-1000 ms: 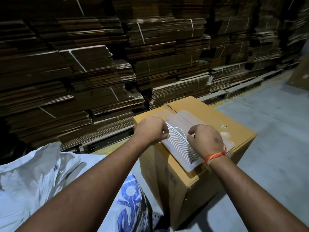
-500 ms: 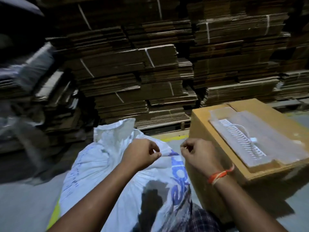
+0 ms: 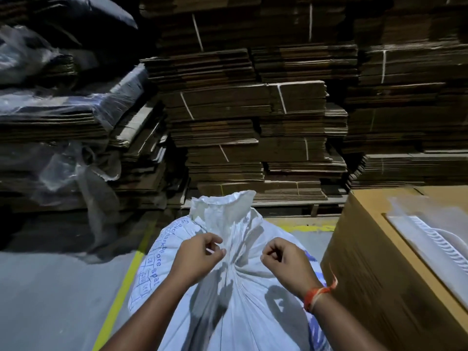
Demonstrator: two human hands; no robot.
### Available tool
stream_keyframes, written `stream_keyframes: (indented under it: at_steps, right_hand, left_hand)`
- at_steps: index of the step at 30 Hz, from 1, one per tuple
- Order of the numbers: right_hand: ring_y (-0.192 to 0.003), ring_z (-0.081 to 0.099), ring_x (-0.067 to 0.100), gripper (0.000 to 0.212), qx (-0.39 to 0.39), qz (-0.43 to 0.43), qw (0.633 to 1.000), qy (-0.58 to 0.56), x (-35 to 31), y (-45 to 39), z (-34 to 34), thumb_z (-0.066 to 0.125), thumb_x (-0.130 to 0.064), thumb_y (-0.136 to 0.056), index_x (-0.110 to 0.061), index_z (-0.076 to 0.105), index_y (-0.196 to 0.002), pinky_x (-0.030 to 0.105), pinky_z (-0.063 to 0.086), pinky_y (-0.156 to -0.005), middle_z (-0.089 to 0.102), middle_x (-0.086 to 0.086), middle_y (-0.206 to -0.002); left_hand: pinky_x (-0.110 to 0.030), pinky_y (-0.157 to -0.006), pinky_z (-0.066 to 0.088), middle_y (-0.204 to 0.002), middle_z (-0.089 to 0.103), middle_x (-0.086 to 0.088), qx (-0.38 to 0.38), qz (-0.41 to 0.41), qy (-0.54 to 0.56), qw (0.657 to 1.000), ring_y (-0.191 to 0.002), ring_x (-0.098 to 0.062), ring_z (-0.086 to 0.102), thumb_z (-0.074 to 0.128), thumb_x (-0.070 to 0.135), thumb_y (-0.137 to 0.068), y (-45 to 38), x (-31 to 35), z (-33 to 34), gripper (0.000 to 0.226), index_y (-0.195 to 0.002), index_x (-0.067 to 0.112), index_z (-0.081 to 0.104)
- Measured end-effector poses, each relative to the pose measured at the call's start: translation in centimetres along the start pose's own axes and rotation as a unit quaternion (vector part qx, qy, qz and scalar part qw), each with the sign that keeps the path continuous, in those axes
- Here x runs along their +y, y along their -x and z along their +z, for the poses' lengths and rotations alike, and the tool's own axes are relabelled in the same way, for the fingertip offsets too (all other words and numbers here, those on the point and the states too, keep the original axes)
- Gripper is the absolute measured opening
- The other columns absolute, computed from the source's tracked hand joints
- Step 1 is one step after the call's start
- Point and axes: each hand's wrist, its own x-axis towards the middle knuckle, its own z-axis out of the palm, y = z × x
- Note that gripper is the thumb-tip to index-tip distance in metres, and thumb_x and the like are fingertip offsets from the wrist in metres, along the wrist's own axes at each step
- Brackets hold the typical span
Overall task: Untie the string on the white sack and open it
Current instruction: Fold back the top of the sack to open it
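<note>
A full white woven sack (image 3: 243, 315) with blue print stands on the floor right in front of me. Its neck (image 3: 229, 259) is bunched tight, and the loose top (image 3: 222, 209) flares above it. My left hand (image 3: 198, 257) is at the left of the neck, thumb and forefinger pinched on a thin white strand that looks like the string (image 3: 209, 250). My right hand (image 3: 287, 263), with an orange thread on its wrist, hovers just right of the neck with the fingers curled in and nothing visible in them. The knot itself is not visible.
A brown cardboard box (image 3: 379, 262) stands close on the right, with a clear plastic packet (image 3: 435, 239) lying on top. Stacks of flattened cartons (image 3: 253, 117) fill the back, and plastic-wrapped bundles (image 3: 63, 102) stand at the left. A yellow line (image 3: 121, 290) crosses the grey floor.
Both hands left the packet on the box and came left to the sack's neck. My view turned left and down, so the sack is now central.
</note>
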Motion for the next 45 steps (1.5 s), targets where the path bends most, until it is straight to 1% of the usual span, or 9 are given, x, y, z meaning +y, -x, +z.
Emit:
stream_keyframes:
  at_steps: [6,15,18,21,25,29,35,39,45]
  right_hand:
    - [-0.057,0.049,0.007,0.023,-0.021,-0.018,0.998,-0.057,-1.8,-6.2,0.7,0.068,-0.018,-0.092,-0.031,0.066,-0.111,0.025,0.043,-0.061,0.050,-0.002,-0.064]
    - [-0.066,0.062,0.015,0.051,-0.140,0.063,0.984,-0.089,-7.1,-15.0,1.0,0.046,-0.054,-0.103,-0.041,0.039,-0.152,0.023,0.040,-0.048,0.077,0.015,-0.091]
    - [-0.062,0.062,0.019,0.057,-0.132,0.102,0.985,-0.047,-6.5,-16.8,2.1,0.039,-0.066,-0.100,-0.022,0.066,-0.127,0.024,0.039,-0.048,0.077,0.019,-0.088]
    - [-0.058,0.067,0.022,0.065,-0.049,0.144,0.987,-0.053,-5.9,-17.2,3.4,0.047,-0.070,-0.094,-0.012,0.076,-0.083,0.028,0.045,-0.051,0.077,0.012,-0.073]
    - [-0.065,0.073,0.029,0.040,0.057,0.146,0.985,-0.071,-4.5,-16.0,4.6,0.080,-0.035,-0.082,0.002,0.075,-0.066,0.044,0.062,-0.070,0.076,0.018,-0.069]
    - [-0.062,0.070,0.025,0.009,0.048,0.166,0.978,-0.117,-3.7,-13.3,5.3,0.081,-0.007,-0.072,-0.005,0.076,-0.080,0.045,0.064,-0.072,0.076,0.013,-0.069]
    - [-0.052,0.057,0.014,0.030,0.043,0.164,0.971,-0.171,-3.1,-9.4,4.1,0.075,0.001,-0.076,-0.012,0.075,-0.102,0.020,0.042,-0.047,0.069,0.006,-0.068]
    - [-0.061,0.063,0.016,0.018,0.066,0.166,0.971,-0.160,-1.9,-6.8,3.2,0.081,-0.009,-0.074,-0.011,0.079,-0.093,0.032,0.054,-0.068,0.072,0.002,-0.072]
    - [-0.103,0.074,0.024,0.038,0.082,0.186,0.978,-0.044,0.2,-0.1,2.9,0.078,-0.019,-0.070,-0.012,0.080,-0.107,0.036,0.057,-0.098,0.080,0.002,-0.109]
  left_hand:
    - [-0.033,-0.067,0.054,-0.081,0.080,0.003,0.059,-0.038,0.150,0.986,-0.072,-0.011,0.078,0.074,0.026,-0.094,-4.4,-1.6,-0.9,0.023,-0.114,0.033,0.064]
    - [-0.016,-0.037,0.035,-0.081,0.080,-0.025,0.009,-0.120,0.291,0.949,-0.050,-0.019,0.068,0.052,0.049,-0.106,-12.1,1.3,-3.9,0.032,-0.136,0.038,0.051]
    - [-0.017,-0.039,0.038,-0.073,0.077,-0.022,0.002,-0.119,0.246,0.962,-0.053,-0.022,0.071,0.052,0.045,-0.107,-13.1,1.4,-3.7,0.026,-0.117,0.026,0.065]
    - [-0.024,-0.047,0.049,-0.063,0.074,-0.011,0.045,-0.128,0.221,0.966,-0.065,-0.030,0.081,0.064,0.032,-0.101,-12.8,1.1,-3.0,0.034,-0.072,0.017,0.070]
    - [-0.034,-0.063,0.055,-0.043,0.063,0.004,0.113,-0.156,0.180,0.965,-0.055,-0.021,0.074,0.077,0.030,-0.087,-11.2,0.1,-1.6,0.045,-0.046,0.018,0.063]
    - [-0.031,-0.061,0.051,-0.047,0.067,0.003,0.128,-0.196,0.241,0.942,-0.042,-0.015,0.058,0.083,0.017,-0.075,-8.3,-0.5,-1.1,0.027,-0.053,0.016,0.067]
    - [-0.019,-0.039,0.033,-0.068,0.058,-0.010,0.079,-0.211,0.330,0.917,-0.033,-0.009,0.038,0.067,-0.001,-0.086,-3.7,-1.3,-1.8,0.017,-0.094,0.014,0.069]
    - [-0.018,-0.041,0.033,-0.077,0.066,-0.005,0.046,-0.198,0.310,0.929,-0.034,-0.006,0.038,0.061,-0.004,-0.091,-0.7,-2.1,-2.2,0.034,-0.116,0.016,0.074]
    - [-0.030,-0.073,0.052,-0.100,0.081,-0.007,0.197,-0.243,0.248,0.917,-0.069,-0.020,0.068,0.076,0.019,-0.069,2.7,-4.0,-2.1,0.044,-0.113,0.016,0.080]
